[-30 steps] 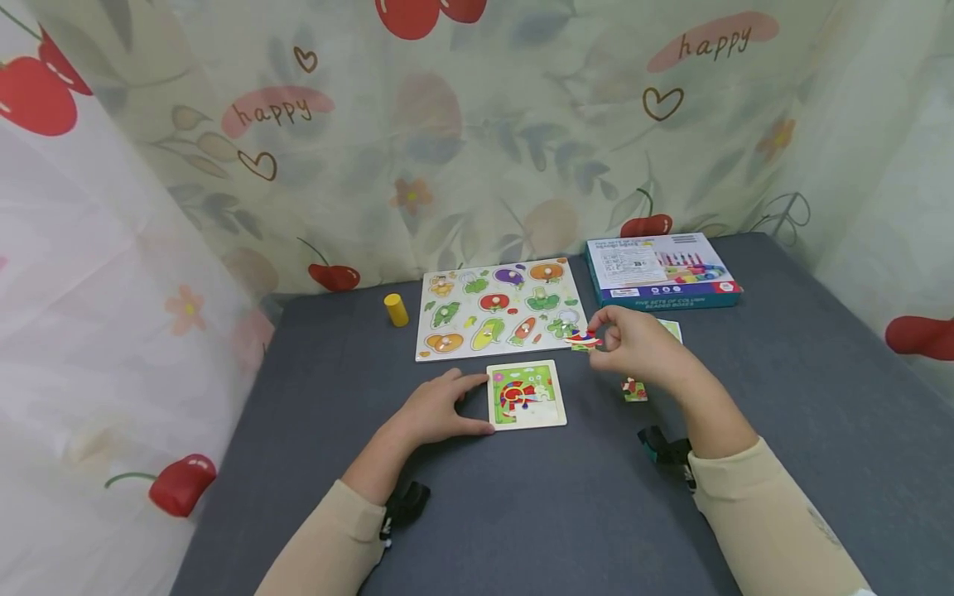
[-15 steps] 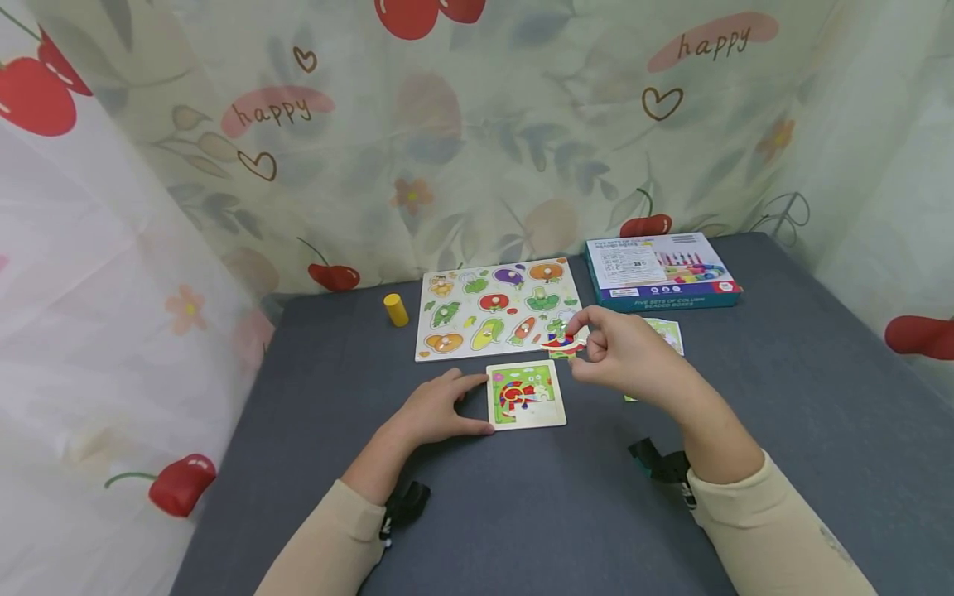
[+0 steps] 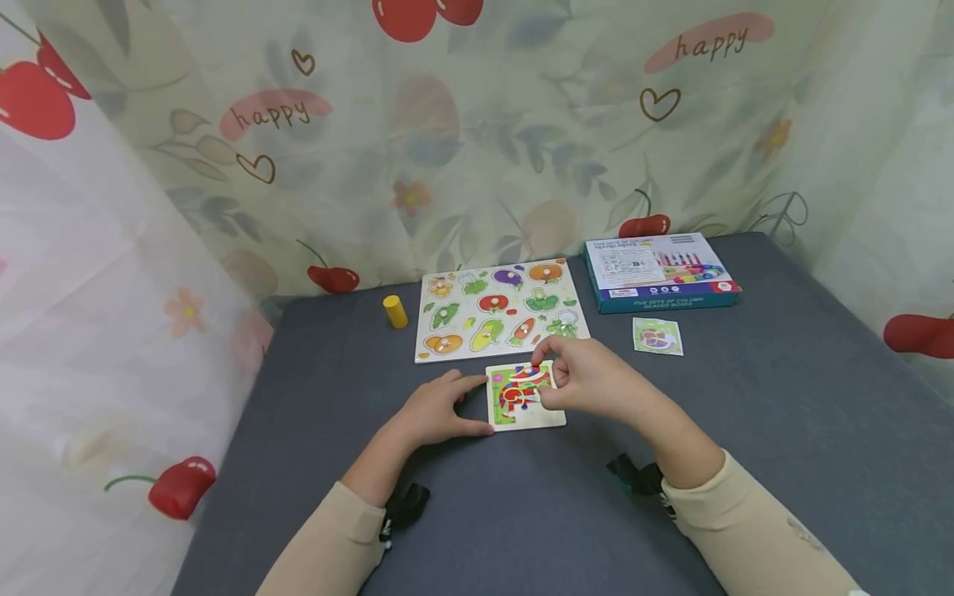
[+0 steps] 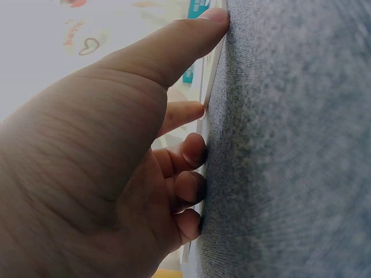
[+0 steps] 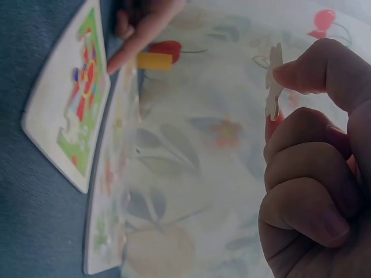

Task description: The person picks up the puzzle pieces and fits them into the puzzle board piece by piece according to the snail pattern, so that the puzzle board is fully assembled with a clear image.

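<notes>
A small square jigsaw tray with a pale frame and a partly filled green, red and blue picture lies on the table. My left hand rests at its left side, thumb and index finger touching the edge near two corners. The other left fingers are bent near the tabletop. My right hand pinches a jigsaw piece between thumb and index finger, over the tray's upper right part. From the right wrist view, the piece appears edge-on, raised off the tray, with the remaining fingers curled in.
Behind the tray lies a white vegetable peg board. A yellow cylinder stands to its left. A boxed bead set sits at the back right, with a small picture card in front. Printed curtains surround the dark grey table.
My right hand has carried the jigsaw piece left and toward me, from beside the peg board to over the tray. Another loose piece is now hidden behind the right arm. The left hand stays put.
</notes>
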Demonstrator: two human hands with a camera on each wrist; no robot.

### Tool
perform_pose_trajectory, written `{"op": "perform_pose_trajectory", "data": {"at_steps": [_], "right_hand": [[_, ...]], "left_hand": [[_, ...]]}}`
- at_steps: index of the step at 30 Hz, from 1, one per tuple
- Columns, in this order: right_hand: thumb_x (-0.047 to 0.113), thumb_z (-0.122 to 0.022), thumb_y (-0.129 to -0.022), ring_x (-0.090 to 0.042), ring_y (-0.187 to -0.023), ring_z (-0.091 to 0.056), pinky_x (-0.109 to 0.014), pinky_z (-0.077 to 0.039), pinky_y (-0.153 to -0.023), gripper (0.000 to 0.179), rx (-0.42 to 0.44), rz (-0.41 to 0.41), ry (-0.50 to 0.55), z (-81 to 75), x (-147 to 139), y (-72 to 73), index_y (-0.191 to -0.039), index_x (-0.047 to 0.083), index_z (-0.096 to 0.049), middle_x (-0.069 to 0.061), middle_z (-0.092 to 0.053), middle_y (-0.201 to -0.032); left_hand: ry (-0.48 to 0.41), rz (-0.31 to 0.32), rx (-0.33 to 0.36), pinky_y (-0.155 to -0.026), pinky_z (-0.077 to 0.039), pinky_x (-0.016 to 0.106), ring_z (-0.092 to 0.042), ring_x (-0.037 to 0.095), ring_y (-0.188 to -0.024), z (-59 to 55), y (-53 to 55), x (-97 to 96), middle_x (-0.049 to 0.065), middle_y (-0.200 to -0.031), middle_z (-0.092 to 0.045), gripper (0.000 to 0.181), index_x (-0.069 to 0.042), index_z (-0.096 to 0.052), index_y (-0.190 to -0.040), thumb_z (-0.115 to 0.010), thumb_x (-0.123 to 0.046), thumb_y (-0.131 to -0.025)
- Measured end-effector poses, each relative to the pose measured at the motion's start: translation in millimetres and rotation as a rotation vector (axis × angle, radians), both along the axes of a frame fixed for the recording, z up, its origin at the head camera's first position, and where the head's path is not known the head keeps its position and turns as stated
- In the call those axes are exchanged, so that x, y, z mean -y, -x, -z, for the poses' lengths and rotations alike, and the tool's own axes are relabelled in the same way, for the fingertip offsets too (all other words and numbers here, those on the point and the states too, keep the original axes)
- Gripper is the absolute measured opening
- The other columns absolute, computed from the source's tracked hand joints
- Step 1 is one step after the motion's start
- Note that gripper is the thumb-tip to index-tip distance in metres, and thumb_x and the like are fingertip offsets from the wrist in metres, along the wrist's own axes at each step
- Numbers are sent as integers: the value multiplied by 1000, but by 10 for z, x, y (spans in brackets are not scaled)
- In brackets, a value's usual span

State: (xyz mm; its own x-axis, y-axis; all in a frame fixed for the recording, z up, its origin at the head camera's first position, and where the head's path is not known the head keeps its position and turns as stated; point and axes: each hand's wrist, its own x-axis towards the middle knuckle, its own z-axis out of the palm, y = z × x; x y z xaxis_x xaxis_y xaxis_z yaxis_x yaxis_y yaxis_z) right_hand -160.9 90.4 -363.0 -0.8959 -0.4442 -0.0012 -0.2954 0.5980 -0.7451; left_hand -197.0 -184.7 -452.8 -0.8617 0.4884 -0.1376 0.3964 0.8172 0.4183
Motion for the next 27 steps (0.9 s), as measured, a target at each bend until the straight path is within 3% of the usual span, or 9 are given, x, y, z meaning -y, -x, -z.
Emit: {"op": "perform_pose_trajectory", "data": {"at_steps": [8,15,27], "right_hand": [[11,-75,-81,-12,-46,-37,-29,-27,-49,34,57,-54,-50,279,73,100,-112,10,-61,2,-47,-57],[11,-75,-78,-12,-44,-39,-29,-28,-49,33,103,-51,-100,510,117,175,-110,9,-64,3,-48,-56],[11,-79,-75,-12,-48,-43,-30,-32,-54,32,84,-49,-172,728,133,249,-104,6,-65,3,-48,-58]], "left_hand": [[3,4,-7,-67,-36,35,-48,17,-80,0,2,-3,-4,-96,-49,87,-29,-51,-153,-78,-67,-80],[-6,7,-8,-66,-35,34,-47,16,-79,10,14,0,-3,-95,-49,87,-28,-51,-153,-78,-67,-80],[-2,11,-16,-67,-36,34,-47,16,-80,11,9,0,-3,-95,-48,86,-28,-51,-153,-78,-66,-80]]}}
